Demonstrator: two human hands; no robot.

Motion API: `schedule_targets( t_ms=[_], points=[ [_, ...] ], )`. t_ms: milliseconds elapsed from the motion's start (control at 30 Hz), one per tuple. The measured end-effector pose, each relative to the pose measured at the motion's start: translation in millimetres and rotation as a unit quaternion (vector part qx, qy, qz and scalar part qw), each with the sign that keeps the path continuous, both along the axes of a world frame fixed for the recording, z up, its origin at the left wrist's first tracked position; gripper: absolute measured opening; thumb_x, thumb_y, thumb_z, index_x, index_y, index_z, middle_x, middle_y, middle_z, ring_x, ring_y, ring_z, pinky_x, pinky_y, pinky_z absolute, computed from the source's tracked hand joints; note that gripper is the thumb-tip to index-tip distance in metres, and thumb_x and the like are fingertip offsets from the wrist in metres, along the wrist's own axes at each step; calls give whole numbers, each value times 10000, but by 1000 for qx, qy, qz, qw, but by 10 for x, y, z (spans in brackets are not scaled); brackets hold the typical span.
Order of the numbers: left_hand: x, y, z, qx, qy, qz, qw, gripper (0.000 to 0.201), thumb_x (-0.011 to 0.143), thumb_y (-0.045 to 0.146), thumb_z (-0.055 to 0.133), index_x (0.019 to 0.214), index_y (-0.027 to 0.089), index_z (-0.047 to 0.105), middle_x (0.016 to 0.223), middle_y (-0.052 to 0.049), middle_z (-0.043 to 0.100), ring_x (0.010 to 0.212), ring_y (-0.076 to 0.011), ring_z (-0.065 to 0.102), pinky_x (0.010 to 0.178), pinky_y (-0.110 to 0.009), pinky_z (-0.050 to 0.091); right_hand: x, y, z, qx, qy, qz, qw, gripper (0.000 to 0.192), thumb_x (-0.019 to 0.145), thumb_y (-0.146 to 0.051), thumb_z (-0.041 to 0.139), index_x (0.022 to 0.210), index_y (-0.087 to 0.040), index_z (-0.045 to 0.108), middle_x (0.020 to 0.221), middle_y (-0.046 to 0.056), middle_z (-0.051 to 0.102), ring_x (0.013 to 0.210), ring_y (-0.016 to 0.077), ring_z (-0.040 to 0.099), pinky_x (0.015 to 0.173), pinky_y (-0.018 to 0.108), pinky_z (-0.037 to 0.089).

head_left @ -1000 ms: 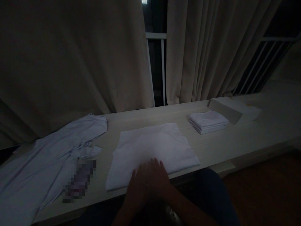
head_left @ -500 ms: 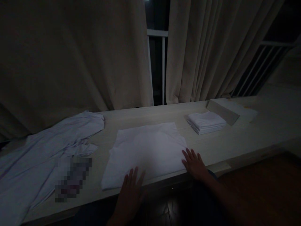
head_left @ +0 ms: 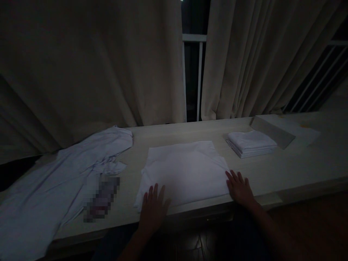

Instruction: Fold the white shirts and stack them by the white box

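Observation:
A white garment, perhaps a shirt, partly folded [head_left: 185, 170], lies flat at the front edge of the table. My left hand [head_left: 154, 206] rests at its near left part, palm down, fingers stretched out. At its right edge my right hand [head_left: 240, 188] lies with fingers spread, the fingertips touching the cloth. Neither hand grips anything. Behind and to the right sits a neat stack of folded white cloth [head_left: 251, 143].
Spread over the table's left end is a loose white garment [head_left: 67, 185], hanging past the front edge. A blurred-out object [head_left: 102, 199] lies beside it. A pale box-like thing [head_left: 272, 131] stands at the right. Curtains [head_left: 146, 65] hang along the table's [head_left: 307, 163] back.
The view has swung a little to the left, so things sit farther right. My left hand has moved up onto the cloth's near left part. My right hand stays at the right edge.

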State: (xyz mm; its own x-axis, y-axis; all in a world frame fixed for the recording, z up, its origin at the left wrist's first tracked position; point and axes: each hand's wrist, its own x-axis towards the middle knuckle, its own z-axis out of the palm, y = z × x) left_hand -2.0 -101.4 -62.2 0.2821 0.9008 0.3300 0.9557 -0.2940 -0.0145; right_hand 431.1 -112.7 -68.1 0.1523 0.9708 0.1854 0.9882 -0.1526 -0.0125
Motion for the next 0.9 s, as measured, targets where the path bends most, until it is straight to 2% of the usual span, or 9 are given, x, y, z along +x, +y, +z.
schedule_targets(
  t_ms=[133,200,267,400,500,600,667,800,900],
  points=[
    [88,5,0,10,-17,-2,1000,633,924,526,392,1484,234,342,1562,-146,290,1445,-365,217,1126,-584,234,-21,-5,61,32,-32,-17,999,538,998,-387,208,1500,-240,333,1566,94,284,1448,371,163,1089,675,148],
    [91,7,3,12,-23,-5,1000,632,922,527,394,1481,237,347,1566,-137,285,1449,-358,212,1134,-580,221,-152,4,149,52,-46,6,998,549,999,-363,196,1490,-174,353,1570,118,263,1464,342,112,1121,643,95],
    [90,5,4,12,-26,-3,1000,629,922,527,391,1477,232,356,1568,-137,280,1451,-353,207,1141,-579,206,-384,67,264,50,-43,58,996,567,1004,-384,188,1489,-138,346,1578,117,239,1472,301,96,1155,578,88],
    [112,-14,26,10,-34,6,999,625,923,523,392,1468,217,372,1567,-136,283,1451,-351,208,1148,-580,192,-998,454,489,22,-10,162,986,637,1001,-511,172,1510,-148,295,1590,87,212,1475,260,104,1175,480,128],
    [131,-37,65,4,-41,12,999,613,923,514,399,1460,218,387,1560,-125,304,1451,-345,213,1153,-574,195,-1372,921,576,-4,16,187,982,674,989,-569,150,1524,-174,256,1595,88,199,1473,269,114,1166,485,140],
    [129,-63,100,-5,-52,15,998,619,924,508,400,1471,220,362,1569,-115,286,1458,-336,195,1162,-565,193,-1575,1331,533,-48,39,179,982,695,973,-617,133,1532,-215,230,1604,87,168,1468,291,123,1148,516,155],
    [119,-78,111,-12,-64,13,998,629,925,510,396,1482,223,339,1582,-105,256,1465,-330,172,1169,-560,185,-1630,1488,443,-63,47,162,984,702,968,-627,105,1535,-228,218,1606,84,161,1468,300,114,1141,532,150],
    [114,-85,102,-17,-94,12,995,630,916,516,415,1475,235,349,1584,-99,251,1466,-333,166,1167,-573,188,-1636,1557,266,-59,37,143,987,697,969,-620,78,1547,-239,160,1616,73,113,1474,290,56,1144,535,106],
    [121,-74,96,-13,-121,7,992,618,908,506,441,1456,226,377,1572,-101,285,1461,-329,193,1164,-569,196,-1624,1552,224,-64,31,142,987,694,968,-622,78,1549,-248,146,1618,64,102,1474,288,54,1142,532,107]
  ],
)
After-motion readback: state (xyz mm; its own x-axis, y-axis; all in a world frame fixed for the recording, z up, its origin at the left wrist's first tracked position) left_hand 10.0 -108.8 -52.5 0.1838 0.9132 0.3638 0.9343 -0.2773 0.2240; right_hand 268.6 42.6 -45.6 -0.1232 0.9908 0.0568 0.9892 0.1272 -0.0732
